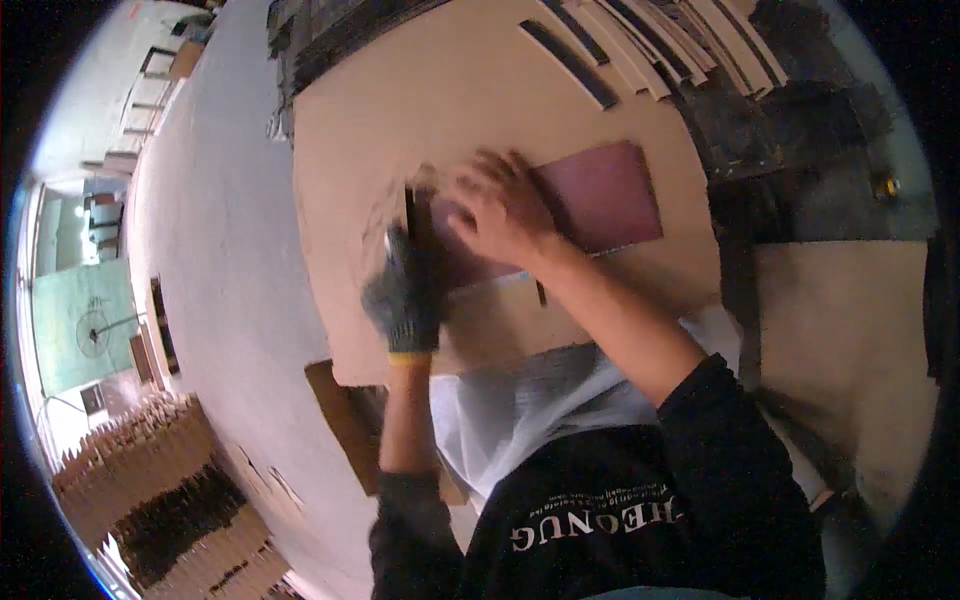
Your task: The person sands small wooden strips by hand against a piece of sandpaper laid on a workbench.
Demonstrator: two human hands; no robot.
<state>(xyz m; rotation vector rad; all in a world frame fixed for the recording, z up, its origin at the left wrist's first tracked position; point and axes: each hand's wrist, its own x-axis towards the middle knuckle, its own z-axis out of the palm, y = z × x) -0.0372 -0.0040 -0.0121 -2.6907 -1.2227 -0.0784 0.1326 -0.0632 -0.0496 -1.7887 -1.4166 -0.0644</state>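
A long maroon panel (pixel 600 195) lies slantwise on the tan board on the worktable. My left hand (pixel 403 305), in a dark knitted glove with a yellow cuff, is closed at the panel's left end. Just above its fingertips a narrow black strip (pixel 409 205) stands out; whether the glove grips it or the panel's end is hidden. My bare right hand (pixel 500 205) lies across the panel's left half, fingers stretched out and slightly blurred. Below the panel's lower edge a short dark mark or slit (pixel 541 290) shows on the board.
The tan board (pixel 350 130) forms the work surface. Several narrow wooden strips (pixel 640 50) lie at its far right, beside dark stacked material (pixel 735 135). White sheeting (pixel 520 400) hangs at the near edge. Stacked brown pieces (pixel 160 480) and a fan (pixel 93 333) are off left.
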